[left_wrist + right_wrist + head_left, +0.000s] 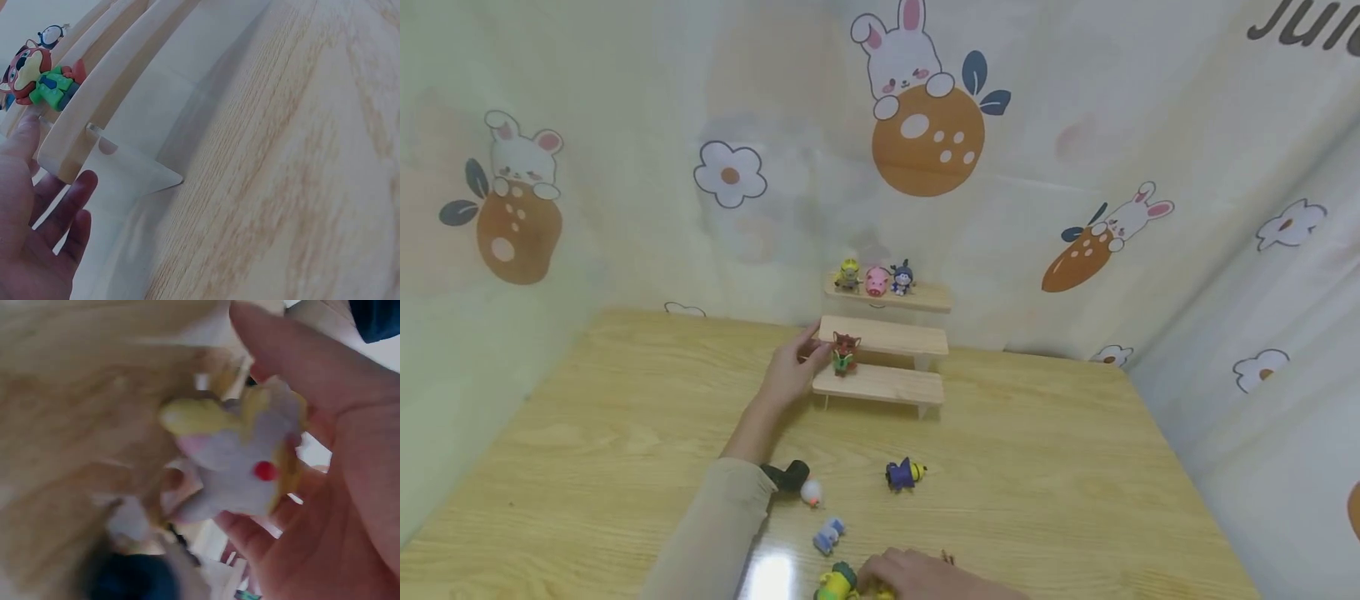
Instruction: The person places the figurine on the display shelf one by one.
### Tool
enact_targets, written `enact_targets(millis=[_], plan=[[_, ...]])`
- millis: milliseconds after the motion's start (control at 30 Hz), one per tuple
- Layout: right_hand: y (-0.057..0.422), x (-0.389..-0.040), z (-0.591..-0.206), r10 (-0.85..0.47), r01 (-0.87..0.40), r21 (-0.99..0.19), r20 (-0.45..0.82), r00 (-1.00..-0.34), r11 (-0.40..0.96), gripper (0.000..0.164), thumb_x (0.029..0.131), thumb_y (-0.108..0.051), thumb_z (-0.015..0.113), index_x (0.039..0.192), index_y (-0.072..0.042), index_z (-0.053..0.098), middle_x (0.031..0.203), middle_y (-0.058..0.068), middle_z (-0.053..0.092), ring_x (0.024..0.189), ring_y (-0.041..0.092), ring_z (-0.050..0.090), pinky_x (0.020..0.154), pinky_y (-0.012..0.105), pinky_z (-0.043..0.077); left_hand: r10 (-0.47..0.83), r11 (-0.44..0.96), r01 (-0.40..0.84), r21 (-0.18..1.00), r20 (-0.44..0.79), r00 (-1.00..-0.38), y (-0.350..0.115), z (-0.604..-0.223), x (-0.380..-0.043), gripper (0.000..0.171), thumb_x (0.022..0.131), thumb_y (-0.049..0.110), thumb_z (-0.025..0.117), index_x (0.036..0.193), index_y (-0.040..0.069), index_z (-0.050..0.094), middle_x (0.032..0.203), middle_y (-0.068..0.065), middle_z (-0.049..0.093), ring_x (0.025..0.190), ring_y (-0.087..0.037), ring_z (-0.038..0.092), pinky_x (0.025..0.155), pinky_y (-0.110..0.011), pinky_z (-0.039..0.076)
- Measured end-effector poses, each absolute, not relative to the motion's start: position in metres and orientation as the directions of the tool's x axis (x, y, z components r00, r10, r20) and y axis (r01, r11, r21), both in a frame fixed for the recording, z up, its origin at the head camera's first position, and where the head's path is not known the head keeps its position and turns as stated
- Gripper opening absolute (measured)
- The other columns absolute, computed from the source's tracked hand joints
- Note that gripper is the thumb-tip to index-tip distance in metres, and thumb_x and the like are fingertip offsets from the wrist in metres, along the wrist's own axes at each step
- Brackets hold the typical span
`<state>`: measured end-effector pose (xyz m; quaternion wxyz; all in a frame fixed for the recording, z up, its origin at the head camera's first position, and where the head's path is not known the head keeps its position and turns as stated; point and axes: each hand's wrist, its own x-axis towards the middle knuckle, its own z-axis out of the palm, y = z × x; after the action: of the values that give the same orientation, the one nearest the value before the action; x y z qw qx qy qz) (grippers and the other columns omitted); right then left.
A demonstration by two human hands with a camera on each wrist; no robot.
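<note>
My left hand point(790, 371) is at the left end of a three-tier wooden display stand point(887, 383). In the left wrist view its thumb touches the plank end beside a fox figure point(47, 81), while the other fingers are spread, loosely bent, beneath. That fox, in a green jacket, stands on the lowest tier. On the top tier are a yellow-capped figure point(848, 275), a pink pig figure point(876, 282) and a dark-blue-and-white figure point(902, 277). At the table's near edge my right hand point(925, 575) holds a yellow-and-white toy figure point(237, 456) with a red spot, blurred in its wrist view.
Loose on the wooden table point(1037, 467) lie a purple-and-yellow figure point(904, 474), a white round-headed figure point(812, 493), a blue-and-white figure point(829, 536) and a yellow-and-green figure point(837, 581). A black object point(788, 476) shows at my left sleeve. Printed curtains point(790, 100) enclose the table.
</note>
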<state>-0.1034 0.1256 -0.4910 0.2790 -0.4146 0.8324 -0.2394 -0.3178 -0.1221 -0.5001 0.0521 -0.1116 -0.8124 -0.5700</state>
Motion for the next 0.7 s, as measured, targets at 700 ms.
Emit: enact_targets(millis=[700], plan=[[0.150,-0.157,-0.484,-0.776,-0.691,-0.456,0.000,-0.630,0.561,0.039,0.086,-0.037,0.068,0.120,-0.020,0.060,0.114,-0.009,0.051,0.086,-0.003,0.048,0.071,0.013,0.046,0.123,0.340,0.255,0.905,0.226,-0.966,-0.123,-0.500,-0.319,0.061,0.094,0.042,0.054,0.148,0.022,0.034,0.115,-0.005,0.068,0.097,-0.019,0.061,0.082,-0.034,0.052]])
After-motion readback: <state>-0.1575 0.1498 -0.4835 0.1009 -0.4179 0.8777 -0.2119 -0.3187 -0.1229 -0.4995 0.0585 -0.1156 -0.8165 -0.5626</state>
